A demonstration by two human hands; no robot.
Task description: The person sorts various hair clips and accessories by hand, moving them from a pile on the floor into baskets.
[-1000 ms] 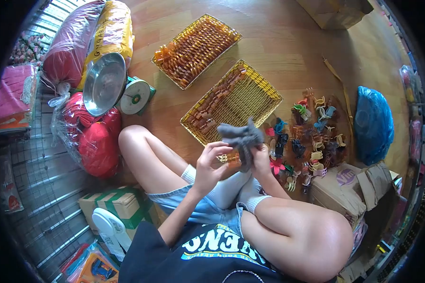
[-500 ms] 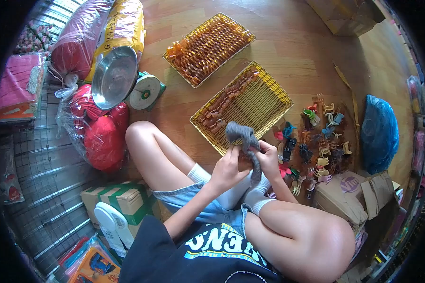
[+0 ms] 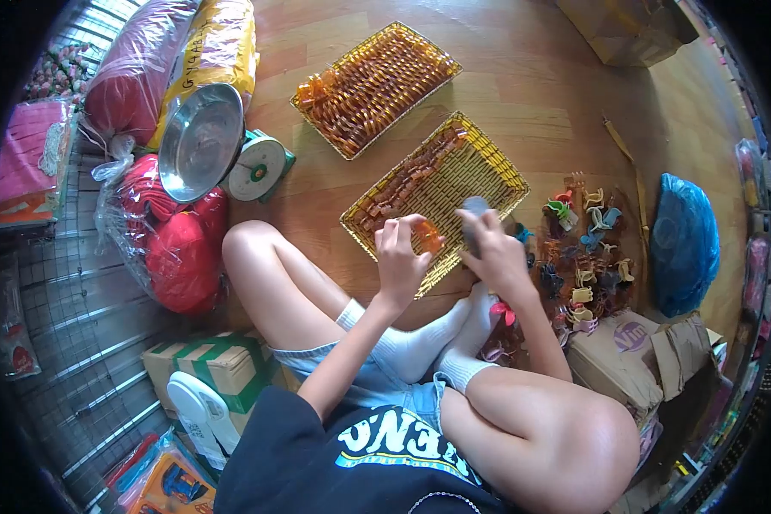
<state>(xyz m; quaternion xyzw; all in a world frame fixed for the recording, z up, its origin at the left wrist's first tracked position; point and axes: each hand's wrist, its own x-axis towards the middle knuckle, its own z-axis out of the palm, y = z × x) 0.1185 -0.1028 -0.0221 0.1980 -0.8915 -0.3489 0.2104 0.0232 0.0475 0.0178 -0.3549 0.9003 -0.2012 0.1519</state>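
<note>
My left hand (image 3: 400, 261) pinches a translucent orange hair claw clip (image 3: 429, 236) over the near edge of a woven yellow basket (image 3: 500, 156). To its right, my right hand (image 3: 499, 255) is closed on a bunched grey cloth (image 3: 474, 214); slight blur hides its fingertips. Inside this basket, a row of brownish hair clips (image 3: 413, 176) lines the left side. Farther off, a second woven basket (image 3: 349, 156) is filled with rows of shiny amber clips (image 3: 381, 86).
Colourful claw clips (image 3: 584, 257) lie scattered on the floor at right, beside a blue plastic bag (image 3: 685, 244) and an opened cardboard box (image 3: 617, 355). At left stand a scale (image 3: 257, 167) with a metal pan (image 3: 201, 141), and a bag of red goods (image 3: 180, 248).
My hands have moved apart. The grey cloth, earlier between both hands, is now in my right hand, farther right. An orange clip now shows in my left hand.
</note>
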